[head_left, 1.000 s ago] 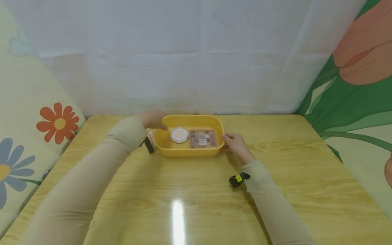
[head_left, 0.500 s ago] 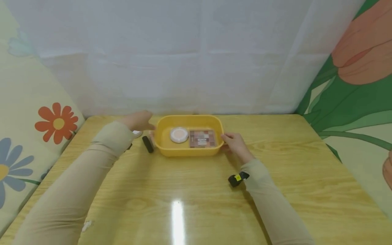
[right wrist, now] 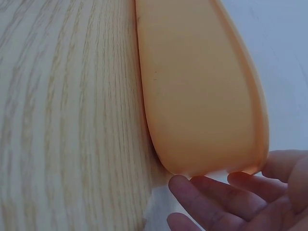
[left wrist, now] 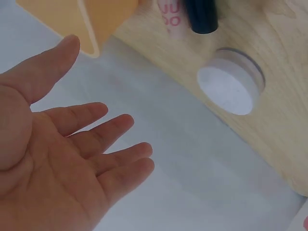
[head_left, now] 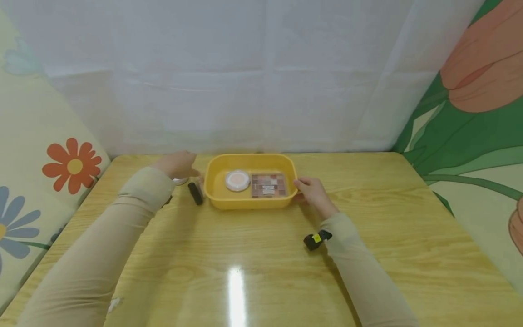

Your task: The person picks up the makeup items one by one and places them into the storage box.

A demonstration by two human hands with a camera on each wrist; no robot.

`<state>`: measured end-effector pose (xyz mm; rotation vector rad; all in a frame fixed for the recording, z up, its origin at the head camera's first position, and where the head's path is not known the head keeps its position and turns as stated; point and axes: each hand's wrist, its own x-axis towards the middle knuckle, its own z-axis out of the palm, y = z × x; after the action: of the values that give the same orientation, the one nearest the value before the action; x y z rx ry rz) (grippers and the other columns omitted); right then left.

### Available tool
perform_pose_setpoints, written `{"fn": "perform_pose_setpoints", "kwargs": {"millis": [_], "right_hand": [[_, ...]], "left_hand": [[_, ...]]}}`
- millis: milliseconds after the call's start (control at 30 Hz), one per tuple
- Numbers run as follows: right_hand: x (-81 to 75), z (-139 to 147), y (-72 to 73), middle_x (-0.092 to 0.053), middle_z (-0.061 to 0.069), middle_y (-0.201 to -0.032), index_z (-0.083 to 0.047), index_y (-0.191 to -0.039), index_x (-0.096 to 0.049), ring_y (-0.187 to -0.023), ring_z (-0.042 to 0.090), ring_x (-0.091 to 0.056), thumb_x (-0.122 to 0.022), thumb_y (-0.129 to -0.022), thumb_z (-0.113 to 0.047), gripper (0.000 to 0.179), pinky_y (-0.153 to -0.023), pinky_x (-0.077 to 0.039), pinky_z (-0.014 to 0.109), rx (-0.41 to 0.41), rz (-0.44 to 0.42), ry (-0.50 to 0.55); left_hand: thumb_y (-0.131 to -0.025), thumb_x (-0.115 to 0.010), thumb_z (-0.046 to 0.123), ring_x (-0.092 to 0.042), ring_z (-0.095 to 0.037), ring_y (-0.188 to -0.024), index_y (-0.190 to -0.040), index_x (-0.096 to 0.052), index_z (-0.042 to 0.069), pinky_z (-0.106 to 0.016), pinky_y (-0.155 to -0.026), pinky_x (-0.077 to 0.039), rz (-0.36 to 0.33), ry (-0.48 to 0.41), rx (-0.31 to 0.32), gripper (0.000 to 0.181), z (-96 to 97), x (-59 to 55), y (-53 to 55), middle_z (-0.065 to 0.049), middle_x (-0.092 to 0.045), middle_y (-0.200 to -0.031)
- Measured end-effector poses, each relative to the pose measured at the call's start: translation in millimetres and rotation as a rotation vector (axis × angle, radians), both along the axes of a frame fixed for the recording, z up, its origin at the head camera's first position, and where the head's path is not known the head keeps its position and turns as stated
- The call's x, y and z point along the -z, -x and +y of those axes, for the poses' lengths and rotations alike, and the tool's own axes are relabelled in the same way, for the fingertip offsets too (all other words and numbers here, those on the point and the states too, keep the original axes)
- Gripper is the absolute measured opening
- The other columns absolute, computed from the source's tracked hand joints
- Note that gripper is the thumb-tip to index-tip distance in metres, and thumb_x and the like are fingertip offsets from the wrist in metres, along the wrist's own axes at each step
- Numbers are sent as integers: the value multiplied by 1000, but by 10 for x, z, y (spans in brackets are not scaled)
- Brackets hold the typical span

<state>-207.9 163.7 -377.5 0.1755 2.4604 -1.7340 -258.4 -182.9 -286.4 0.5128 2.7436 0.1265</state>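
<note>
A yellow plastic basin (head_left: 249,204) stands on the table, holding a round compact (head_left: 237,180) and a square eyeshadow palette (head_left: 268,186) with a chequered lid. My right hand (head_left: 315,193) grips the basin's right end, thumb at the rim and fingers against the outer wall. My left hand (head_left: 177,164) hovers left of the basin, holding nothing; the left wrist view shows its fingers spread and loosely extended. Near it are a small round white-topped jar (left wrist: 228,86), a black tube (left wrist: 202,17) and a pink tube with lettering (left wrist: 171,19).
The wooden table (head_left: 196,263) meets a white cloth backdrop (head_left: 261,81) along its far edge. Flower-patterned panels (head_left: 24,113) flank it on both sides. A black wrist camera (head_left: 313,241) sits by the right sleeve.
My left hand has drawn back leftward from over the basin's left end, uncovering the black tube. The right hand keeps its place on the basin.
</note>
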Motion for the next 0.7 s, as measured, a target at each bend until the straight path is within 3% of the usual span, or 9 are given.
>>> {"fn": "perform_pose_setpoints", "kwargs": {"millis": [267, 467, 700], "right_hand": [[3, 3, 5, -57, 28, -127, 9, -133, -52, -88, 26, -69, -45, -104, -17, 40, -73, -55, 31, -4, -9, 3], [3, 2, 5, -56, 29, -127, 10, -132, -52, -86, 25, -68, -45, -104, -16, 39, -78, -56, 35, -4, -9, 19], [-1, -2, 1, -58, 28, -125, 9, -131, -54, -87, 26, -68, -46, -104, -17, 39, -71, -54, 31, 3, -13, -6]], "left_hand": [[-98, -57, 19, -47, -52, -118, -126, -43, -21, -58, -102, -38, 29, 14, 1, 52, -104, 126, 7, -40, -49, -126], [-97, -55, 22, -40, -54, -124, -130, -39, -22, -59, -106, -32, 35, 11, -14, 57, -169, 194, 9, -42, -42, -132], [-95, -55, 18, -46, -54, -118, -126, -41, -22, -60, -101, -37, 81, -55, -67, 53, -255, 332, 35, -42, -46, -126]]}}
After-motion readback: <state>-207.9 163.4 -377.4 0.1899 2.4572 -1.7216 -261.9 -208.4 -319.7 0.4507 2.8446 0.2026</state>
